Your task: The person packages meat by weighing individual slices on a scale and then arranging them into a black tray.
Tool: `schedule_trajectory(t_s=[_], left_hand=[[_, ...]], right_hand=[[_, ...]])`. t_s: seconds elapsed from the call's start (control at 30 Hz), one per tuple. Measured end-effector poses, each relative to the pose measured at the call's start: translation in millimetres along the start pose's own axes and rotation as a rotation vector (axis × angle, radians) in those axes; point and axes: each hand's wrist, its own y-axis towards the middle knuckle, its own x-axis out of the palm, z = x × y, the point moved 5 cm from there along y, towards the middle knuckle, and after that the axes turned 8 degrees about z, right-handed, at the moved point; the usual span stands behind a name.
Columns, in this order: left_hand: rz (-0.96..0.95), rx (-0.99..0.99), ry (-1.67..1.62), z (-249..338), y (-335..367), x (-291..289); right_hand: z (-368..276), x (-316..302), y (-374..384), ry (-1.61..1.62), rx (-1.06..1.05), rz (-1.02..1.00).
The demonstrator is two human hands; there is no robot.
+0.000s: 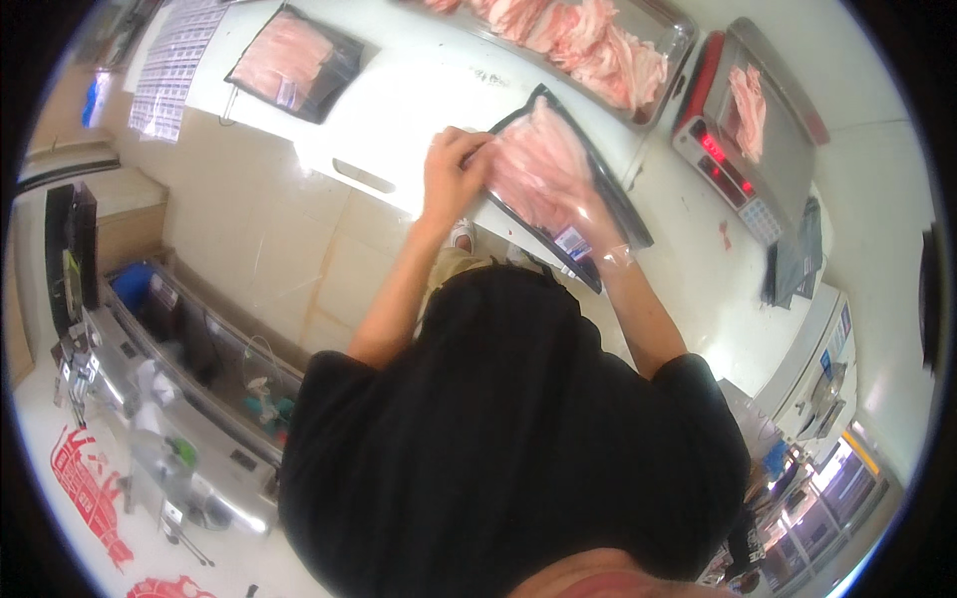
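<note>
A black-backed plastic bag with a clear front lies on the white worktop in front of me, with slices of pale pink meat spread inside. My left hand has its fingers curled on the bag's left edge. From the lower right, my right hand reaches in at the bag's near end, where loose clear film crosses the wrist. Its fingers blend with the pink meat and cannot be made out. A small printed label shows near that wrist.
Another filled meat bag lies at the far left. A metal tray of sliced meat stands at the back. On the right, a red-lit digital scale bears a meat portion; black bags lie near it. A white cutting board has a handle slot.
</note>
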Motion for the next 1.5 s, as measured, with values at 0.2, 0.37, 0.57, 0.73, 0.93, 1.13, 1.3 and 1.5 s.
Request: schedule_trajectory(t_s=[0.2,0.37,0.57,0.73,0.93,1.13,1.3,1.5], left_hand=[[-0.11,0.1,0.08,-3.7,18.4,-4.0],[-0.101,0.091,0.06,-5.7,16.2,-5.0],[-0.039,-0.011,0.002,-5.8,16.1,0.1],[0.012,0.029,-0.005,-19.0,14.0,3.6],[-0.005,0.071,-0.01,-4.9,16.7,8.6],[0.023,0.017,0.021,-11.7,11.6,0.8],[0.046,-0.021,-0.078,-8.8,8.6,-2.3],[0.075,-0.017,-0.064,-14.4,5.1,-10.1]], right_hand=[[-9.3,-0.4,-17.1,-0.144,-0.055,-0.049],[-7.5,-11.7,-45.7,-0.108,0.006,-0.149],[-24.6,-77.1,-98.6,-0.329,0.058,-0.121],[-128.9,-157.5,-129.2,-0.91,-0.031,0.046],[-296.5,-201.3,-91.6,-1.027,-0.835,0.974],[-311.2,-198.3,8.6,-1.489,-0.578,1.017],[-303.6,-242.9,51.6,-1.264,-0.569,1.01],[-307.5,-207.6,50.9,-1.068,-0.584,0.905]])
